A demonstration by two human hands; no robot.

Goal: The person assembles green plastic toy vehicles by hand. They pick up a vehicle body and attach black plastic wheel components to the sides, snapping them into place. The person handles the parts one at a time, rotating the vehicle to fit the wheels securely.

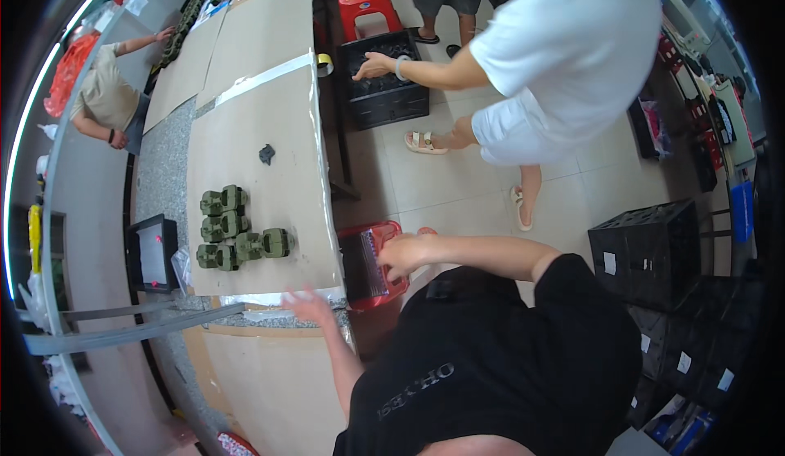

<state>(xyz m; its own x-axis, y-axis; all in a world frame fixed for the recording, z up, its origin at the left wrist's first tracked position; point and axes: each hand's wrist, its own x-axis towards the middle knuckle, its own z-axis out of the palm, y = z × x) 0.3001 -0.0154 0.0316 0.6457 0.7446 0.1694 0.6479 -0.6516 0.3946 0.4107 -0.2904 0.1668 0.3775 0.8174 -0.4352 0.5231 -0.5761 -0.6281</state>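
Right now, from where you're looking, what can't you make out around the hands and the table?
All in the head view:
- Right hand: its own back and knuckles hide whether the fingers hold anything.
- Red basket: its contents are dark, partly covered by that hand.
- Left hand: finger details are blurred.
- Small dark piece: too small to identify.
- Person in white: head cut off by the top edge.

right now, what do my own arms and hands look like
The left hand and right hand are ungloved, with no watch or bracelet visible. The right forearm is bare below a short black sleeve; the black top has pale lettering.
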